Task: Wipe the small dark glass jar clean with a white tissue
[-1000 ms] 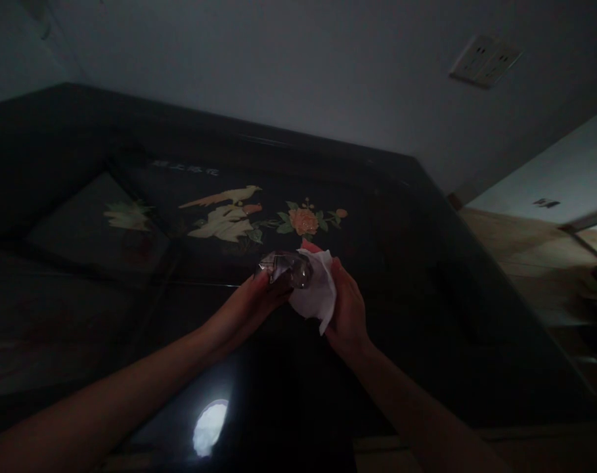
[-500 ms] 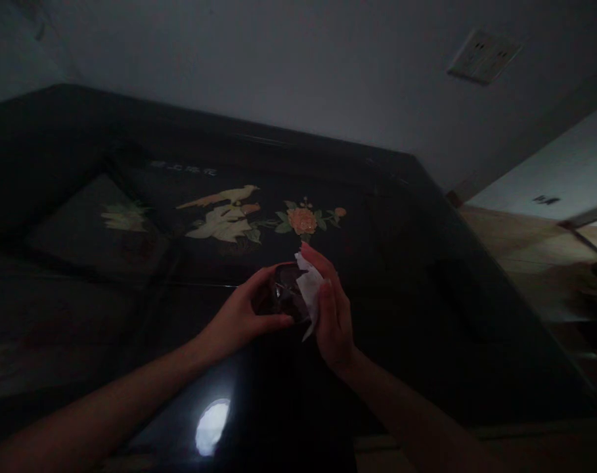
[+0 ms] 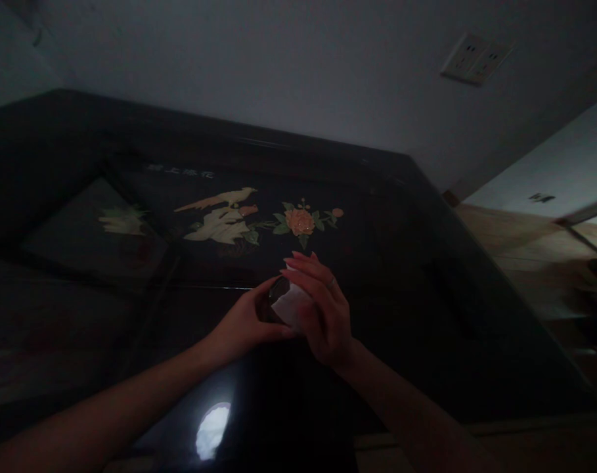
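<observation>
My left hand (image 3: 242, 323) is wrapped round a small, dark, glossy glass-like object (image 3: 279, 290) with a rounded rim. Its thumb lies along the near side, its fingers behind. From the right, my right hand (image 3: 328, 312) presses a crumpled white tissue (image 3: 289, 307) over the object, fingers bent across its top. The tissue and right hand hide much of the object, so its exact kind is unclear. Both hands are above a glossy black tabletop (image 3: 401, 328); whether the object touches it cannot be made out.
The tabletop bears an inlaid bird (image 3: 229, 197) and an orange flower (image 3: 299, 222). Behind it rises a pale wall (image 3: 278, 72) with a white socket plate (image 3: 477, 60). Wooden-looking floor (image 3: 505, 243) shows beyond the right edge. Light is dim.
My right hand has moved left and over the object, bringing the tissue across its top and covering more of it. My left hand still holds the object, shifted slightly.
</observation>
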`<state>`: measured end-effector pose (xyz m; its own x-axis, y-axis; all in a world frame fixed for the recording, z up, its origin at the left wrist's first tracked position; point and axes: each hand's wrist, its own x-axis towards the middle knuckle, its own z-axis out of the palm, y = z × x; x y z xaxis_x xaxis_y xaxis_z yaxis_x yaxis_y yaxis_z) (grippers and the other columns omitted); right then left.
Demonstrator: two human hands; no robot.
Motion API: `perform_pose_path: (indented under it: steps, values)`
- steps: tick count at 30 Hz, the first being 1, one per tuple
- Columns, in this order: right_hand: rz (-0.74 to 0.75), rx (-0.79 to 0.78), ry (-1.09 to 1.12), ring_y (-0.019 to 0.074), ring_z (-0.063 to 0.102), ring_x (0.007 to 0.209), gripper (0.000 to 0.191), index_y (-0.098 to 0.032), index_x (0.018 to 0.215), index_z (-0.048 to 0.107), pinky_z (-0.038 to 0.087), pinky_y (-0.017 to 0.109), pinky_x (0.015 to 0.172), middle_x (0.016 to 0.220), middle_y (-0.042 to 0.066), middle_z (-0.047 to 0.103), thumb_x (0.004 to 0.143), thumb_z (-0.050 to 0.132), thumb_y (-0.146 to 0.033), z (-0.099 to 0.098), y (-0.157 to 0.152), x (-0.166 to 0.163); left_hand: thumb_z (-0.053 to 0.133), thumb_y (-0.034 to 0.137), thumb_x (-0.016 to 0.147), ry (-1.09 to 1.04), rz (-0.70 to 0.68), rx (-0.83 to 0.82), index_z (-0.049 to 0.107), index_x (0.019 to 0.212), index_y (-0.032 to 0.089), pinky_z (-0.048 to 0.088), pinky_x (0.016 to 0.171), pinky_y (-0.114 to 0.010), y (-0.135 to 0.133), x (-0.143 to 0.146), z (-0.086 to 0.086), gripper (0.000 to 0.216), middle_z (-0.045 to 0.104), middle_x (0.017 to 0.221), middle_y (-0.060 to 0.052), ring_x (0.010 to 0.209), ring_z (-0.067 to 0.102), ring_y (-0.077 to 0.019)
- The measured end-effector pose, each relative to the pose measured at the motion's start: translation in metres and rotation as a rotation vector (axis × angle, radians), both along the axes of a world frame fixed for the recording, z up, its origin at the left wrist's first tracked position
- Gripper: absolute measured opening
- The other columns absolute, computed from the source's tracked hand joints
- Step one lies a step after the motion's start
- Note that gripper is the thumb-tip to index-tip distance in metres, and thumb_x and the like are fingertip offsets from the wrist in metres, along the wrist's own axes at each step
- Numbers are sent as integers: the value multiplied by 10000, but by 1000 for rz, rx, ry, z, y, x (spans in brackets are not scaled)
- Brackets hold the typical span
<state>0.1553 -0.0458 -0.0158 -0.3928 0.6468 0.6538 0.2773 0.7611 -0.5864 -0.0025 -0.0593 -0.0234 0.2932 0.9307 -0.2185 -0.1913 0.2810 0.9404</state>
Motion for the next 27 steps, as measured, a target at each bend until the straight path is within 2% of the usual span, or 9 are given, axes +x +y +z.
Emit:
perform_pose_path:
  steps: [4, 7, 10, 14, 17, 19, 24, 27]
  values:
    - [-8, 61, -31, 260, 482, 1241, 378, -260, 1274, 501, 343, 528, 1070, 1251, 88, 564, 902, 435, -270, -2, 1, 1, 836, 244, 486, -47, 100, -7, 603, 1094, 161, 502, 808, -344, 0, 2, -2, 656, 689, 1039, -74, 973, 630, -278]
    - [4, -30, 43, 251, 490, 1234, 326, -247, 1215, 549, 323, 512, 1081, 1244, 90, 574, 913, 430, -287, -2, 1, -1, 848, 231, 464, -120, 94, -10, 602, 1080, 162, 496, 823, -344, -1, 3, -8, 667, 682, 1056, -76, 989, 626, -273]
    - [-36, -304, 238, 224, 531, 1187, 317, -231, 1129, 605, 360, 459, 1052, 1199, 79, 615, 953, 355, -313, -2, 0, -6, 838, 194, 465, -179, 74, -33, 583, 1097, 184, 494, 850, -356, -1, 2, -11, 681, 678, 1080, -68, 995, 634, -264]
    - [-8, -757, 523, 201, 630, 992, 417, -217, 1053, 645, 482, 373, 889, 1076, 61, 684, 960, 305, -439, -6, 4, -13, 804, 157, 494, -176, 65, -69, 568, 1113, 195, 475, 907, -382, -1, 1, -9, 664, 663, 1149, -82, 1046, 624, -270]
    - [57, -915, 607, 195, 647, 930, 474, -211, 1016, 657, 504, 345, 833, 1030, 53, 699, 951, 279, -489, -9, 7, -15, 809, 160, 485, -195, 77, -64, 567, 1122, 193, 476, 907, -374, -2, 2, -9, 682, 665, 1150, -87, 1057, 621, -275]
    - [29, -860, 551, 193, 642, 940, 455, -215, 1036, 645, 500, 342, 839, 1046, 52, 689, 949, 291, -487, -8, 7, -13, 817, 172, 482, -187, 92, -64, 566, 1131, 179, 474, 909, -364, -2, 3, -10, 696, 667, 1145, -92, 1061, 618, -278]
    - [-71, -352, 176, 215, 543, 1130, 301, -235, 1155, 565, 426, 396, 970, 1198, 74, 590, 914, 457, -378, -3, 1, -8, 792, 243, 568, -107, 116, -65, 559, 1173, 172, 477, 887, -365, -3, 3, -11, 652, 678, 1109, -95, 1027, 624, -273]
    - [-84, -191, 34, 229, 494, 1188, 310, -238, 1203, 528, 405, 433, 1000, 1265, 94, 531, 911, 472, -326, -1, -2, -7, 796, 241, 563, -84, 125, -32, 568, 1150, 180, 465, 905, -370, -3, 4, -10, 632, 667, 1128, -90, 1057, 607, -272]
